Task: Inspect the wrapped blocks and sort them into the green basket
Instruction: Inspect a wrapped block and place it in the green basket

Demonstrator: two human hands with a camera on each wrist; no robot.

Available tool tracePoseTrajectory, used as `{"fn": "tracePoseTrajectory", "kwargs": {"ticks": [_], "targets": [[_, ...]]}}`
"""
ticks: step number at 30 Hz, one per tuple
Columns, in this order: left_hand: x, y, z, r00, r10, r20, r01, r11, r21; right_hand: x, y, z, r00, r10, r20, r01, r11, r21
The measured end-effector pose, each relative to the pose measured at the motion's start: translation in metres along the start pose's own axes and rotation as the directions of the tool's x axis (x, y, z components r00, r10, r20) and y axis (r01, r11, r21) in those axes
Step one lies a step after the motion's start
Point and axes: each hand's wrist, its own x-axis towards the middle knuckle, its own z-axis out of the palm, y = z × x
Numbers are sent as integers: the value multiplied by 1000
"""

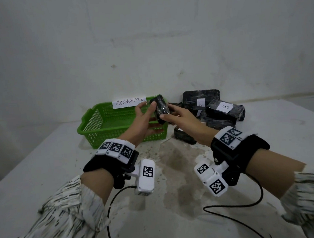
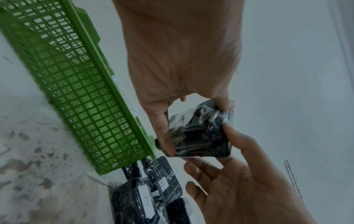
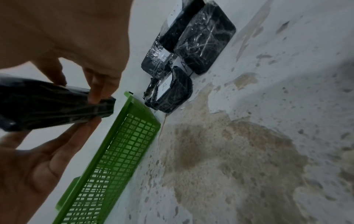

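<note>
A black plastic-wrapped block (image 1: 160, 107) is held up on end over the right back corner of the green basket (image 1: 107, 139). My left hand (image 1: 147, 106) grips it from the left, thumb on one face and fingers behind. My right hand (image 1: 167, 111) pinches its right side with thumb and fingertips (image 3: 94, 92). In the left wrist view the block (image 2: 201, 136) sits between both hands. The right wrist view shows the same block (image 3: 47, 106) beside the basket (image 3: 124, 144). The basket holds nothing that I can see.
A paper label reading ABNORMAL (image 1: 129, 102) is stuck on the basket's back rim. Several more wrapped blocks (image 1: 221, 112), some with white B tags, are piled against the wall right of the basket. One block (image 1: 184, 136) lies nearer me. The tabletop (image 1: 175, 170) is stained.
</note>
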Motion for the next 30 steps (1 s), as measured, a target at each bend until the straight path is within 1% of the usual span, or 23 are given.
{"fn": "tracePoseTrajectory", "kwargs": {"ticks": [1, 2, 4, 5, 6, 7, 10, 12, 14, 16, 18, 20, 21, 23, 26, 30], "targets": [[1, -1, 0, 1000, 0, -27, -1, 999, -34, 2, 1, 0, 1000, -19, 14, 19, 998, -56], [1, -3, -1, 999, -2, -44, -1, 998, -58, 3, 1, -2, 999, -28, 20, 30, 988, -149], [1, -5, -6, 999, -29, -19, 27, 994, -102, 2, 0, -7, 999, -53, 0, 49, 917, -396], [1, -6, -8, 998, -58, 8, 58, 991, -124, 0, -1, -9, 995, -97, -7, 81, 870, -486], [0, -7, -10, 996, -82, 29, 85, 987, -133, -1, -2, -10, 989, -148, -8, 121, 839, -531], [0, -7, -12, 994, -98, 39, 103, 986, -134, -3, -4, -11, 982, -187, -16, 150, 833, -532], [2, -9, -14, 993, -113, 26, 115, 989, -96, -4, -5, -10, 963, -262, -67, 207, 873, -441], [2, -10, -15, 991, -127, 31, 129, 989, -76, 0, -2, -8, 955, -275, -116, 204, 886, -416], [2, -9, -14, 987, -150, 65, 154, 987, -55, 1, -2, -5, 958, -234, -165, 162, 918, -361], [0, -7, -12, 981, -159, 110, 164, 986, -30, 0, -6, -2, 971, -139, -193, 82, 957, -279], [-2, -5, -7, 981, -151, 124, 155, 988, -22, -2, -14, 1, 986, -9, -165, -19, 986, -166], [-2, -5, -4, 987, -119, 109, 125, 991, -48, -3, -19, 1, 991, 109, -73, -113, 992, -62], [0, -4, -4, 991, -100, 88, 108, 991, -83, -4, -21, 1, 991, 132, -29, -133, 990, -56], [2, -3, -5, 995, -69, 68, 79, 986, -146, -3, -18, 2, 992, 124, 26, -121, 989, -80], [4, -2, -6, 990, -75, 120, 96, 980, -176, 1, -11, 5, 997, 52, 50, -44, 990, -135], [9, -5, -6, 986, -104, 127, 131, 965, -226, 14, 0, 10, 1000, 2, -7, -3, 989, -148]]}}
